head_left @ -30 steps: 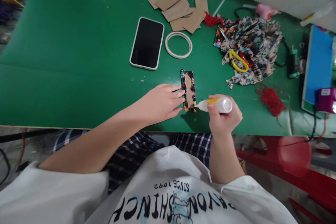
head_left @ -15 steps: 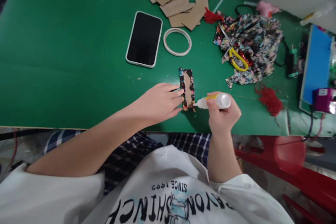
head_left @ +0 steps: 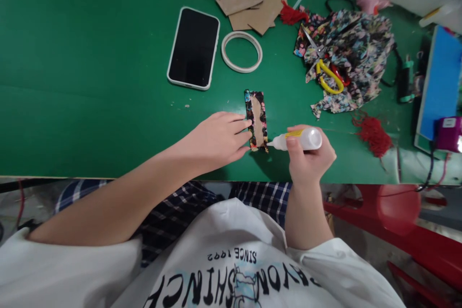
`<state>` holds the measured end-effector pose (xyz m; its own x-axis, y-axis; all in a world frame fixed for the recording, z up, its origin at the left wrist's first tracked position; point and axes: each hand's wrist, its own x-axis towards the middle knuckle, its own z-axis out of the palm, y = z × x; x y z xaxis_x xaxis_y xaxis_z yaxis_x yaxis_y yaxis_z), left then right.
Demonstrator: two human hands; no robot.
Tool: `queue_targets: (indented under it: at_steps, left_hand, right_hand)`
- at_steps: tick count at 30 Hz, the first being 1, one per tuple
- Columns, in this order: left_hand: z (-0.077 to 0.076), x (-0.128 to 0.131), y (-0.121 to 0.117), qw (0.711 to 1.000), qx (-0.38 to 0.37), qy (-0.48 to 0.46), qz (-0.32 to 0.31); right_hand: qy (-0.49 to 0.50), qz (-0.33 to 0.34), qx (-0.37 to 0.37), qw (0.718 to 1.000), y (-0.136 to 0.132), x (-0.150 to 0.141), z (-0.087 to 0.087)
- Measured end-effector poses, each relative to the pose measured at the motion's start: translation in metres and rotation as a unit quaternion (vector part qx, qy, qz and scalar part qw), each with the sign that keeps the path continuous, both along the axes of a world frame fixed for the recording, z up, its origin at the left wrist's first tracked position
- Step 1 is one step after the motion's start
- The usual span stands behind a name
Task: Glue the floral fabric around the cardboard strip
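A small cardboard strip wrapped in dark floral fabric (head_left: 256,119) lies on the green table (head_left: 90,82) near its front edge. My left hand (head_left: 216,138) rests flat beside the strip, fingers stretched out, their tips pressing on its left edge. My right hand (head_left: 309,160) is closed round a small white glue bottle (head_left: 301,140) with a yellow label. The bottle lies sideways, its nozzle pointing left and touching the strip's lower right corner.
Behind the strip lie a black phone (head_left: 194,48), a white tape ring (head_left: 241,51) and several brown cardboard pieces (head_left: 245,2). At right are a floral fabric heap (head_left: 355,53) with yellow-handled scissors (head_left: 327,79), red thread tufts (head_left: 373,134), and a blue board (head_left: 441,82).
Both hands and the strip have stayed nearly still; the bottle's nozzle keeps to the strip's lower right corner. The view has shifted slightly.
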<state>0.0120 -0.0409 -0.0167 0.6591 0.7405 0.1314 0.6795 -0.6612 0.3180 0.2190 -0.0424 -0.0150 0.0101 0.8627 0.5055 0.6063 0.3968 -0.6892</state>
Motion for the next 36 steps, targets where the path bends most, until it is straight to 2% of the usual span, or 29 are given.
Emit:
queue_targets:
  at_steps: [4,11,21,27,36]
  left_hand:
    - [0.0,-0.001,0.001,1.0,-0.004,-0.008,0.002]
    - [0.001,-0.001,0.001,1.0,-0.013,-0.01,-0.002]
    - [0.001,-0.002,0.001,1.0,0.012,0.018,-0.01]
    - [-0.001,-0.002,0.002,1.0,0.012,0.014,-0.011]
    - [-0.002,-0.002,0.001,1.0,0.018,0.013,-0.009]
  right_hand:
    - [-0.02,0.016,-0.019,0.999,-0.001,-0.001,0.002]
    - [-0.001,0.044,-0.031,0.999,-0.002,-0.014,0.008]
    - [-0.048,0.087,-0.004,0.995,-0.002,-0.018,0.003]
    - [-0.04,0.073,-0.004,0.997,0.0,-0.019,0.006]
    - [-0.042,0.108,0.016,0.993,0.0,-0.022,0.006]
